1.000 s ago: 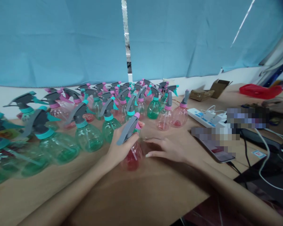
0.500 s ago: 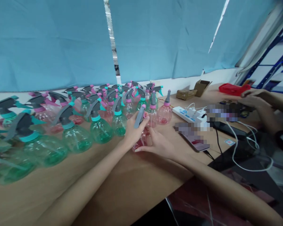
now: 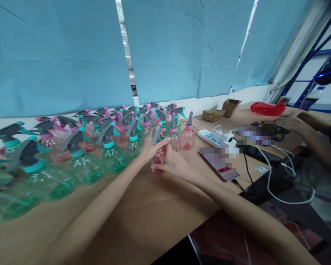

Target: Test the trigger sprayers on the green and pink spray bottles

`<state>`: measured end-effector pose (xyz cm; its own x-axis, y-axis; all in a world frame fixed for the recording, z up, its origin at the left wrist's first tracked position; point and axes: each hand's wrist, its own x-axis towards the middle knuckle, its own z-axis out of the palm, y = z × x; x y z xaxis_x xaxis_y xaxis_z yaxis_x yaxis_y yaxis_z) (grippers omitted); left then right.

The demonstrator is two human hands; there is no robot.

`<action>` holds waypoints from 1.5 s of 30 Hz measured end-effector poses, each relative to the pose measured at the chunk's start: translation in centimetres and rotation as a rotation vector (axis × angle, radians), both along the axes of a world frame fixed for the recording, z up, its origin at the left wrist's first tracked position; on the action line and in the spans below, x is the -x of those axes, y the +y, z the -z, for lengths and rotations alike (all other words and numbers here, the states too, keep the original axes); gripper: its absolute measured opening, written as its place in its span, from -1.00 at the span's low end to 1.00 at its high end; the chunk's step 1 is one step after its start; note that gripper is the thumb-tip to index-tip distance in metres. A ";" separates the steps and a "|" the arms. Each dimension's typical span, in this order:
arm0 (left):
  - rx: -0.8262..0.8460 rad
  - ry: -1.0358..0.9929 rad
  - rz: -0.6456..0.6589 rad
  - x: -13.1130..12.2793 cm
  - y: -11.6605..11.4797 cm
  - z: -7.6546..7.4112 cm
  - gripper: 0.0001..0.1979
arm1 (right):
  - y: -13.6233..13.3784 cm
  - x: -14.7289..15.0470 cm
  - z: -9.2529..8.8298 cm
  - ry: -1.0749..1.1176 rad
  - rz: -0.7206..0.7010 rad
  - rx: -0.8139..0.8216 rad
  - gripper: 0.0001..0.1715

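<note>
Both of my hands are on one clear pink spray bottle [image 3: 156, 161], which stands roughly upright at the near right end of the bottle group. My left hand [image 3: 148, 148] is closed around its neck and grey trigger head. Lower down, my right hand [image 3: 178, 162] grips the bottle's body, its thumb across the near side. Part of the pink collar is hidden by my fingers. Close by on the left is a green spray bottle [image 3: 134, 147]. Just behind to the right are two pink spray bottles, the outer one [image 3: 187, 139] in full view.
Rows of green and pink spray bottles [image 3: 85, 165] fill the left. At right lie a white power strip [image 3: 209, 138], a phone [image 3: 219, 163] and cables. Small cardboard boxes [image 3: 213, 115] and a red pouch [image 3: 267, 108] sit farther back. Another person's hands [image 3: 289, 123] work at far right.
The view has shifted slightly, so most things sit a little farther left. My right hand's fingers have moved higher on the pink bottle. Both hands still hold it.
</note>
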<state>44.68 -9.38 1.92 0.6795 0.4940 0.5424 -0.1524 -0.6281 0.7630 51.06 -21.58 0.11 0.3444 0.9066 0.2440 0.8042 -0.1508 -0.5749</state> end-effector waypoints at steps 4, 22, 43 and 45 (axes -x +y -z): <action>-0.032 0.041 -0.026 2.0 -0.1 0.0 -0.19 | 0.9 -0.1 -0.4 -0.128 0.072 0.013 -0.40; -0.141 0.556 -0.103 14.1 -4.9 4.5 -0.64 | 6.8 -0.4 -0.9 -0.347 0.293 0.083 -0.28; 0.070 0.401 -0.039 7.7 -5.5 4.5 -0.81 | 3.2 -8.9 -0.6 -0.146 0.269 -0.176 -0.21; 0.084 0.407 -0.046 7.6 -5.7 4.4 -0.81 | 3.6 -9.0 -0.4 -0.150 0.269 -0.143 -0.26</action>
